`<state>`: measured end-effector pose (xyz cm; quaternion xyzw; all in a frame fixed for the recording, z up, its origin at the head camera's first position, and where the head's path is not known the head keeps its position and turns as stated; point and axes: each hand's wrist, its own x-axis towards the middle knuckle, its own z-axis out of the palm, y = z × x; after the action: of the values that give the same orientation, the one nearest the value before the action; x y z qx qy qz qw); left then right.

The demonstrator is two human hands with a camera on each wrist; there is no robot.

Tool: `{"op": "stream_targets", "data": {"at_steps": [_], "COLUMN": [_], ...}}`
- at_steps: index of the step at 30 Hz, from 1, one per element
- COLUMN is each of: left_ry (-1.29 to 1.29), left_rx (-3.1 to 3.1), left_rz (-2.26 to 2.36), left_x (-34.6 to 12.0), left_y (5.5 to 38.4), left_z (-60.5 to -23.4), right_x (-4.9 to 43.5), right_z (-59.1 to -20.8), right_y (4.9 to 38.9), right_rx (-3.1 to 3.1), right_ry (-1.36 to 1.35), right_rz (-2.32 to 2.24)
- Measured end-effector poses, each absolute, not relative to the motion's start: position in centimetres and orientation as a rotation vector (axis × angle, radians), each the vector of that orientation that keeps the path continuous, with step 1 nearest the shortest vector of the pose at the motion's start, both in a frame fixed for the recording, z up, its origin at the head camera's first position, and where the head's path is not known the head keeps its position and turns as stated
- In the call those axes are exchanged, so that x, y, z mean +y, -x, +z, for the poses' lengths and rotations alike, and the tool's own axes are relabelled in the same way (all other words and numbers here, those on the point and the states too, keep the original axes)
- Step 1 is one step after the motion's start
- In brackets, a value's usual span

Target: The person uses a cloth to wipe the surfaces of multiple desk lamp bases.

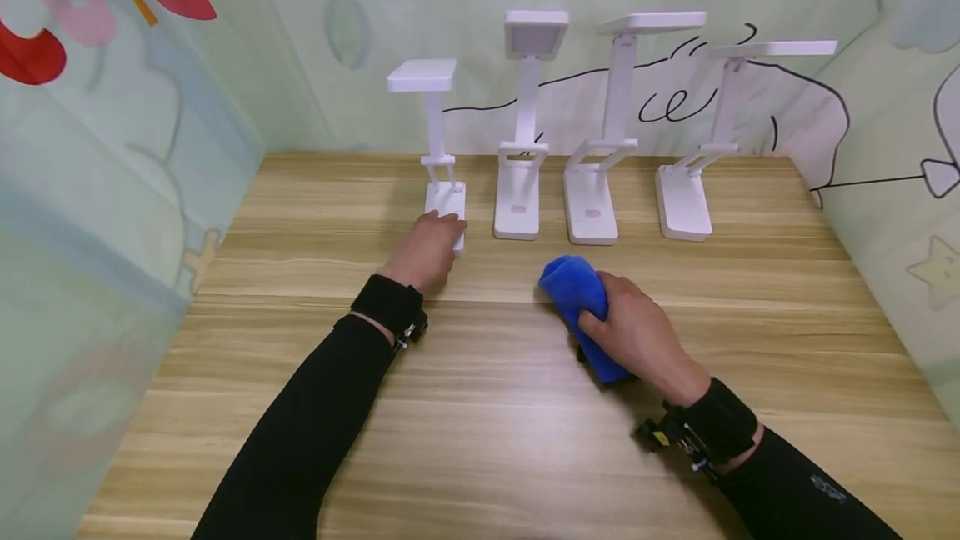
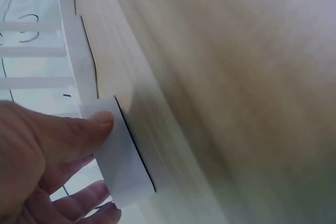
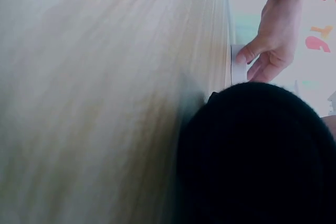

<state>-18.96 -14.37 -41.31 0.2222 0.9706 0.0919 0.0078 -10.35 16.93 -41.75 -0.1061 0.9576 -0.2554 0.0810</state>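
My left hand point(image 1: 424, 252) grips the near end of the base of the leftmost white desk lamp point(image 1: 422, 77), which stands upright. In the left wrist view the thumb lies on one side of the lamp's base point(image 2: 123, 163) and the fingers on the other. My right hand point(image 1: 639, 330) holds a folded blue cloth point(image 1: 576, 288) low over the table, in front of the lamps. Something dark shows at the cloth's lower edge; its kind is unclear. The cloth point(image 3: 257, 156) looks almost black in the right wrist view and hides much there.
Three more white desk lamps stand to the right in a row: one with its head facing forward point(image 1: 517, 198), a second point(image 1: 591, 207) and a third point(image 1: 684, 202). The wood-grain table point(image 1: 480, 457) meets printed curtains point(image 1: 300, 48) at the back and sides.
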Motion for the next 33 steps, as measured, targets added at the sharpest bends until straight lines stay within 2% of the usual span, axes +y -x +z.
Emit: {"op": "stream_targets", "data": {"at_steps": [11,19,28,33], "left_ry": [-0.521,-0.483,-0.505,-0.531], "left_rx": [2.941,2.921,2.959,3.000], "left_rz": [0.320,0.309,0.310,0.533], "left_x": [-14.1,-14.3,-14.6,-13.4], "left_y": [22.0,23.0,23.3,21.7], "left_z": [-41.2,-41.3,-41.9,-41.1], "right_x": [16.9,16.9,17.0,17.2], "right_z": [-41.7,-41.7,-41.6,-41.3], "right_y": [10.3,10.3,10.3,10.4], "right_rx": [2.874,2.872,2.851,2.826], "right_ry": [0.346,0.349,0.357,0.332], "right_rz": [-0.775,-0.774,-0.819,-0.882]}}
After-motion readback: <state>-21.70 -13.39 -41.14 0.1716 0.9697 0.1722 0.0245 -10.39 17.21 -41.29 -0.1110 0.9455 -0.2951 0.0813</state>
